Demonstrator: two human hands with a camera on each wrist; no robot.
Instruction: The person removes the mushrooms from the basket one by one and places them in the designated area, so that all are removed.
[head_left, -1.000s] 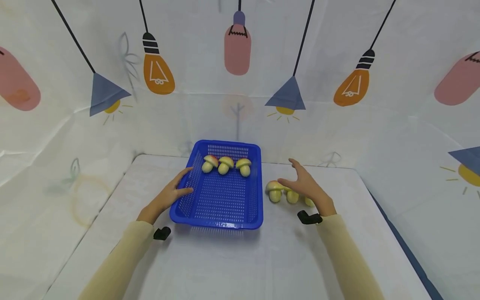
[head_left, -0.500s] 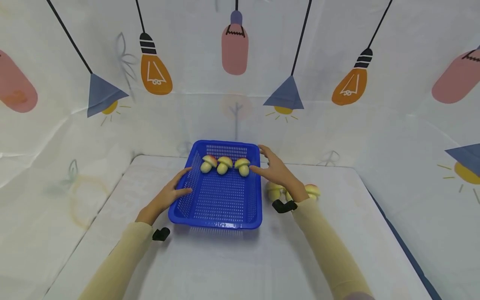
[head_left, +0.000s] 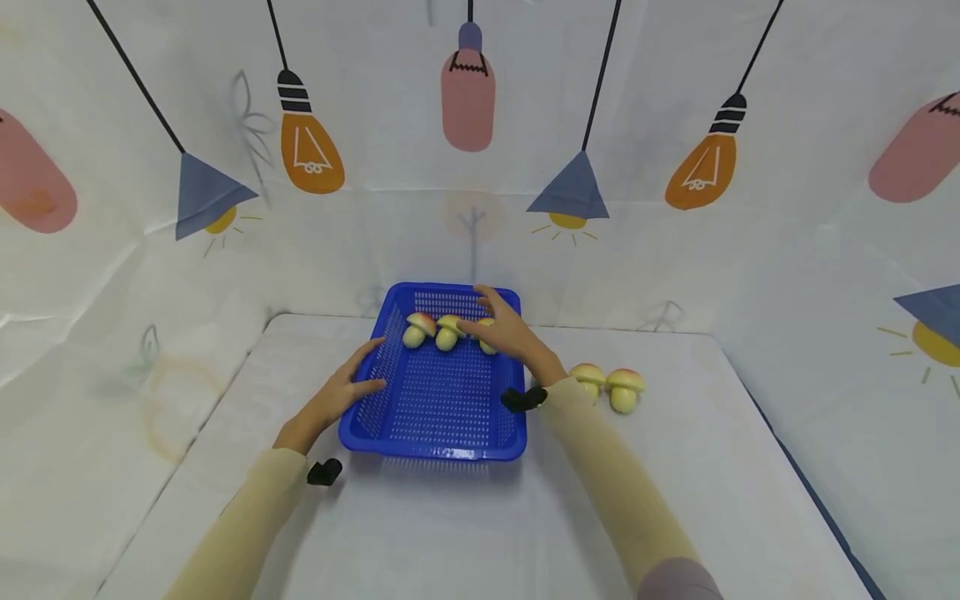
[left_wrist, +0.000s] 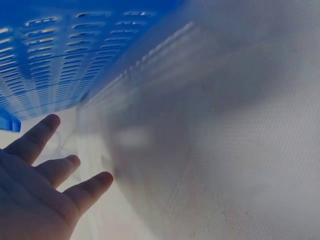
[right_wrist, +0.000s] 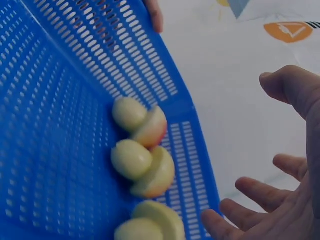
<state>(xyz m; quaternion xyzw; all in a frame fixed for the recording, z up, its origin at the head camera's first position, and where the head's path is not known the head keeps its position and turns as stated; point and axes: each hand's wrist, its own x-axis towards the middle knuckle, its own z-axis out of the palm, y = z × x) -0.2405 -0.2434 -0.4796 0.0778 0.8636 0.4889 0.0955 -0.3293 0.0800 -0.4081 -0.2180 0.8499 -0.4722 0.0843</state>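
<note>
A blue perforated plastic basket (head_left: 442, 400) stands on the white table, with a row of toy mushrooms toward its far end: a left one (head_left: 418, 331), a middle one (head_left: 447, 333) and a right one (head_left: 487, 343) partly hidden. My left hand (head_left: 330, 404) is at the basket's left side, its fingers straight and spread in the left wrist view. Over the basket's far right part hovers my right hand (head_left: 510, 333), fingers extended and nothing held. In the right wrist view it is above the mushrooms and apart from them.
Right of the basket, two more mushrooms, one paler (head_left: 588, 377) and one red-tinged (head_left: 624, 390), lie on the table (head_left: 675, 467); my right forearm covers the spot beside them. A white sheet printed with lamps (head_left: 570, 192) hangs behind the table.
My right hand has moved left, from above the mushrooms on the table to above the basket. My left hand and the basket have stayed in place.
</note>
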